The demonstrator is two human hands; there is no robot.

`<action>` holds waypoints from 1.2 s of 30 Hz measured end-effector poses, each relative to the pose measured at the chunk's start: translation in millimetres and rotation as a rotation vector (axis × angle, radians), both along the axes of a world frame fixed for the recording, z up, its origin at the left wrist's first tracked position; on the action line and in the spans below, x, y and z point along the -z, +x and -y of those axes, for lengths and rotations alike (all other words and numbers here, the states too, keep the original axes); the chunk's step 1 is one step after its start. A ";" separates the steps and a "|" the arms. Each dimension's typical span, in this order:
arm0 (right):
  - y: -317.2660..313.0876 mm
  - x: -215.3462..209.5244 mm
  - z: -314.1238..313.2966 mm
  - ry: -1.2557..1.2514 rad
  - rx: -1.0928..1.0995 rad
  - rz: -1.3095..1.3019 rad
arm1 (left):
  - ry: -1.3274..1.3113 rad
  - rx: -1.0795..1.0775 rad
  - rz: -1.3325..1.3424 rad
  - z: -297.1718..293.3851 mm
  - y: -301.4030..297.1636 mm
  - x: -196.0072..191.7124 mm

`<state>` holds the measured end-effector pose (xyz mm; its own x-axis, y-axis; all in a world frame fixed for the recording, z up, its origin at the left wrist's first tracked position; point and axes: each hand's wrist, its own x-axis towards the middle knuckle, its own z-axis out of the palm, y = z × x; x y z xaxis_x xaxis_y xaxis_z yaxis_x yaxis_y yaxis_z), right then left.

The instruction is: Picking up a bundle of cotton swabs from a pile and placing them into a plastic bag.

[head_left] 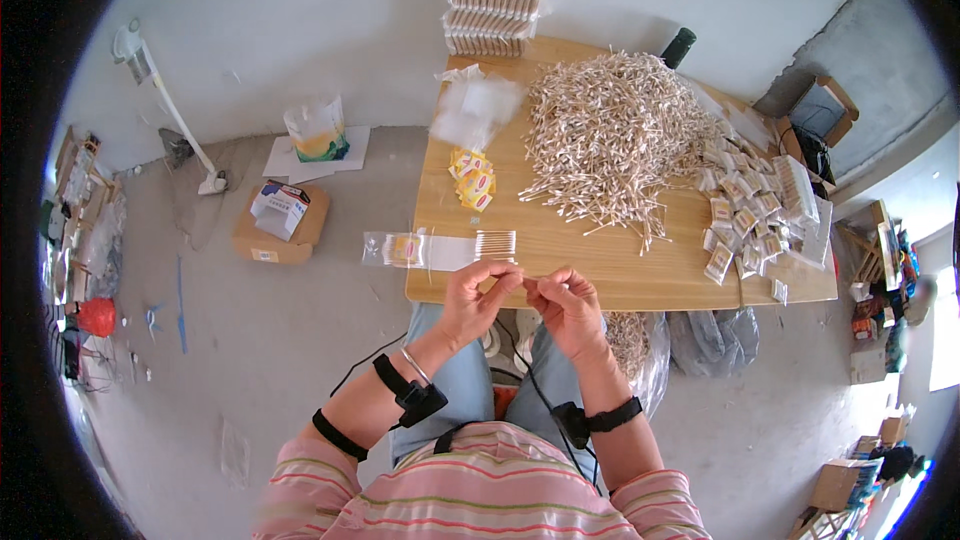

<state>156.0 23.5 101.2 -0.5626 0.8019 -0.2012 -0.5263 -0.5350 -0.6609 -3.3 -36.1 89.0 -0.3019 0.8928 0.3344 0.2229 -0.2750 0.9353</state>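
At the table's front edge my left hand and my right hand meet, fingertips almost touching. Both are closed in a pinch, and whatever lies between the fingers is too small to make out. Just beyond my left fingers, a neat row of cotton swabs lies side by side. Beside it on the left are a white strip of card and a flat transparent bag with a yellow label. A large heap of loose cotton swabs covers the far middle of the table.
Yellow cards, transparent empty bags and stacked swab packs occupy the table's left side. Small filled packets pile up at the right, near an open cardboard box. On the floor stand a carton and plastic bags.
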 end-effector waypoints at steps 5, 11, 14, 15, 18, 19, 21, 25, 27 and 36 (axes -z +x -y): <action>12.9 -0.9 13.1 0.329 -0.041 0.337 | -0.042 0.063 0.157 10.4 7.4 -8.0; 22.5 -14.2 20.7 0.443 -0.146 0.423 | -0.093 0.137 0.351 16.4 18.1 -20.8; 23.9 -19.3 23.1 0.457 -0.132 0.433 | -0.083 0.209 0.380 14.7 19.9 -27.0; 23.5 -22.6 24.5 0.460 -0.112 0.449 | -0.065 0.198 0.422 14.8 21.2 -31.0; 21.4 -30.1 28.3 0.434 -0.104 0.440 | -0.057 0.193 0.418 14.1 18.5 -34.2; 18.9 -28.4 29.1 0.434 -0.102 0.440 | -0.066 0.205 0.373 13.1 17.8 -33.5; 13.3 -23.4 30.5 0.607 0.030 0.490 | -0.066 0.174 0.372 10.9 19.1 -31.5; 17.4 -29.1 26.9 0.643 -0.046 0.631 | -0.093 0.154 0.374 13.0 17.4 -31.6; 18.3 -29.2 24.6 0.617 -0.120 0.612 | -0.110 0.165 0.381 12.3 16.4 -30.9; 11.0 -33.1 25.5 0.539 -0.108 0.560 | -0.165 0.124 0.418 10.4 15.3 -26.6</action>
